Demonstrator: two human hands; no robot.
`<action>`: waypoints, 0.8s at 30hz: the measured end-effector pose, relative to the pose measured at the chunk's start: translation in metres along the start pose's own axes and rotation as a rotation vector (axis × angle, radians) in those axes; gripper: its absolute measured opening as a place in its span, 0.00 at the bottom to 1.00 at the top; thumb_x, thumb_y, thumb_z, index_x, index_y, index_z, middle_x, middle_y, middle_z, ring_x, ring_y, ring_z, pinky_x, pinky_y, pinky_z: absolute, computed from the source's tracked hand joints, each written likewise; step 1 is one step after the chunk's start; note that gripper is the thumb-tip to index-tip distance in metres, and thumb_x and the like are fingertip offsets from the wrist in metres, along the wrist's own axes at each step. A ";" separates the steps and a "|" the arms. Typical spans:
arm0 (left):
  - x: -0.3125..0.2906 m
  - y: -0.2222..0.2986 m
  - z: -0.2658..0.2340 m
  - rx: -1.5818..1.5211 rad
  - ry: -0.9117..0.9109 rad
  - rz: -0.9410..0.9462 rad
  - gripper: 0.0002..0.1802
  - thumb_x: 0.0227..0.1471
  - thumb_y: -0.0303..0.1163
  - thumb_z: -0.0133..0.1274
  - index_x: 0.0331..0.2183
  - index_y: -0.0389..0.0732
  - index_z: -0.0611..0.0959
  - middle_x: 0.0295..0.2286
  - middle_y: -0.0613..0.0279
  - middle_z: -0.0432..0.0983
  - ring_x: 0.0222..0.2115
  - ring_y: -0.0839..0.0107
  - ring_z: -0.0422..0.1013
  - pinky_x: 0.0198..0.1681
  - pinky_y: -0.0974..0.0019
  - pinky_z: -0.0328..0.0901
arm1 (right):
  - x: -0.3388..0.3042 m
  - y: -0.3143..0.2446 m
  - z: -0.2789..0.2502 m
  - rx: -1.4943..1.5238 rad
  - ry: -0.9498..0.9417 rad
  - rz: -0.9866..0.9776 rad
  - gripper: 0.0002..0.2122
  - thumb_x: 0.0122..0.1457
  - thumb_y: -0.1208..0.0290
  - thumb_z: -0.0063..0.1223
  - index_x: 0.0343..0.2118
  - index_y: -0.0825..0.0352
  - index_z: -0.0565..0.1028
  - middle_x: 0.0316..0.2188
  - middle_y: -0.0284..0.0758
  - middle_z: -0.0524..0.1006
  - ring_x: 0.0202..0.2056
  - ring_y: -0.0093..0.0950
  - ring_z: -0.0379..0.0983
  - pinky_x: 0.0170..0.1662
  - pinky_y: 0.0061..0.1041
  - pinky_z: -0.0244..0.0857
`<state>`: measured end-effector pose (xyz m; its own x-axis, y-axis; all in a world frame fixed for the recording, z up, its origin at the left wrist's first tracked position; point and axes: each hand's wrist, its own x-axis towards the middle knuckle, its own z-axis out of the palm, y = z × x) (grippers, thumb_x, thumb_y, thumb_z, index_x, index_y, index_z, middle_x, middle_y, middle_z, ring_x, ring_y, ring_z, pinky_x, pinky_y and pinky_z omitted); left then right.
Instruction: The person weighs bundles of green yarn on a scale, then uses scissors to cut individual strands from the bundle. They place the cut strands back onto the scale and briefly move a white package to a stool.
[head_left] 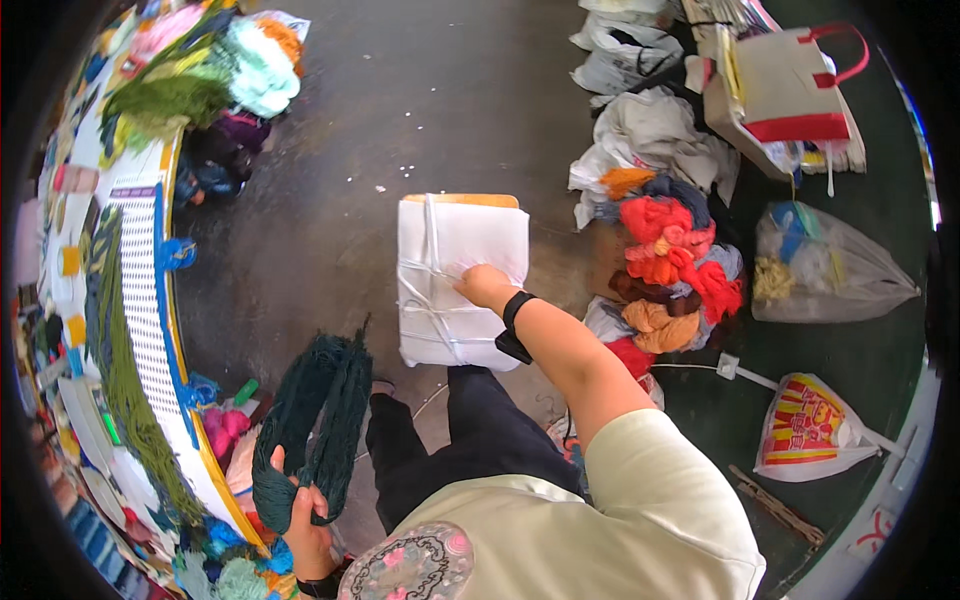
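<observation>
At the lower left, my left hand (308, 515) is closed around a dark green skein of yarn (285, 415), which loops over the fingers and spreads upward. My right hand (487, 287) reaches to a stool covered in white cloth (480, 235), with its fingers curled together against the cover. White ties (430, 265) cross the cover close to those fingertips. A wooden edge (480, 200) shows at the stool's far side. Whether anything small is pinched in my right fingers is hidden.
To the left, a table holds a printed sheet (140, 260), an olive-green yarn hank (130, 400) and many coloured skeins. Red and orange yarn (670, 240) is piled at the right, near a canvas bag (780, 85) and plastic bags (830, 260). A cable (690, 366) runs at the right.
</observation>
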<state>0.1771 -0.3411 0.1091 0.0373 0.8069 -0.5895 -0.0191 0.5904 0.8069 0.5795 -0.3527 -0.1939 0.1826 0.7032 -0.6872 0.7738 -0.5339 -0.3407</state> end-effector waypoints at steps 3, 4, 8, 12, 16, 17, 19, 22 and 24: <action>0.005 0.006 0.024 0.035 -0.041 0.005 0.40 0.48 0.24 0.54 0.61 0.36 0.59 0.23 0.72 0.61 0.18 0.81 0.61 0.19 0.77 0.56 | -0.021 0.067 0.012 -0.013 -0.083 0.112 0.20 0.56 0.56 0.46 0.36 0.70 0.79 0.39 0.50 0.78 0.44 0.46 0.74 0.50 0.40 0.66; 0.006 0.005 0.030 0.033 -0.076 0.003 0.40 0.49 0.25 0.54 0.62 0.38 0.58 0.22 0.72 0.61 0.17 0.82 0.60 0.18 0.77 0.56 | -0.029 0.090 0.016 0.008 -0.067 0.174 0.20 0.56 0.56 0.46 0.37 0.70 0.79 0.40 0.49 0.77 0.45 0.45 0.74 0.50 0.41 0.65; 0.004 -0.001 0.046 0.099 -0.081 0.003 0.40 0.49 0.25 0.54 0.62 0.38 0.58 0.23 0.72 0.61 0.17 0.82 0.60 0.18 0.77 0.56 | -0.054 0.182 0.021 0.001 -0.017 0.267 0.24 0.58 0.50 0.42 0.32 0.70 0.80 0.36 0.49 0.78 0.42 0.46 0.74 0.48 0.41 0.66; -0.001 -0.006 0.058 0.160 -0.066 0.030 0.40 0.48 0.25 0.54 0.62 0.37 0.58 0.23 0.72 0.61 0.16 0.82 0.60 0.18 0.77 0.56 | -0.071 0.238 0.017 -0.017 0.002 0.322 0.23 0.59 0.52 0.42 0.31 0.70 0.81 0.35 0.50 0.78 0.42 0.46 0.74 0.48 0.40 0.66; -0.005 -0.012 0.075 0.166 -0.094 0.029 0.40 0.46 0.22 0.55 0.60 0.34 0.61 0.26 0.71 0.62 0.18 0.80 0.62 0.19 0.77 0.56 | -0.096 0.265 0.025 -0.025 -0.086 0.537 0.20 0.59 0.54 0.43 0.43 0.65 0.78 0.46 0.44 0.76 0.49 0.41 0.72 0.53 0.40 0.64; -0.006 -0.014 0.079 0.162 -0.100 0.026 0.40 0.46 0.22 0.55 0.61 0.34 0.61 0.26 0.71 0.62 0.18 0.80 0.62 0.19 0.76 0.56 | -0.104 0.270 0.032 -0.007 -0.094 0.536 0.20 0.59 0.54 0.43 0.43 0.65 0.78 0.46 0.44 0.76 0.49 0.41 0.72 0.53 0.40 0.64; -0.010 -0.019 0.084 0.151 -0.096 0.024 0.39 0.46 0.22 0.54 0.61 0.34 0.61 0.27 0.71 0.62 0.18 0.80 0.62 0.19 0.76 0.56 | -0.120 0.276 0.048 -0.010 0.043 0.561 0.21 0.58 0.54 0.45 0.40 0.70 0.78 0.45 0.47 0.75 0.48 0.45 0.71 0.51 0.41 0.65; -0.015 -0.023 0.088 0.124 -0.099 0.017 0.39 0.47 0.22 0.54 0.61 0.35 0.61 0.28 0.70 0.62 0.18 0.79 0.62 0.19 0.76 0.57 | -0.132 0.283 0.064 -0.074 -0.033 0.566 0.21 0.56 0.56 0.49 0.43 0.70 0.76 0.48 0.49 0.72 0.50 0.46 0.69 0.52 0.41 0.65; -0.020 -0.023 0.087 0.106 -0.112 0.007 0.39 0.47 0.22 0.54 0.61 0.35 0.61 0.28 0.70 0.62 0.18 0.79 0.62 0.19 0.76 0.57 | -0.137 0.279 0.066 0.002 0.024 0.582 0.21 0.55 0.58 0.51 0.45 0.70 0.75 0.49 0.49 0.71 0.50 0.46 0.69 0.52 0.41 0.64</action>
<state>0.2640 -0.3724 0.1058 0.1484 0.8007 -0.5804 0.0852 0.5743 0.8142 0.7307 -0.6291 -0.2374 0.5910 0.3042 -0.7472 0.5412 -0.8363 0.0876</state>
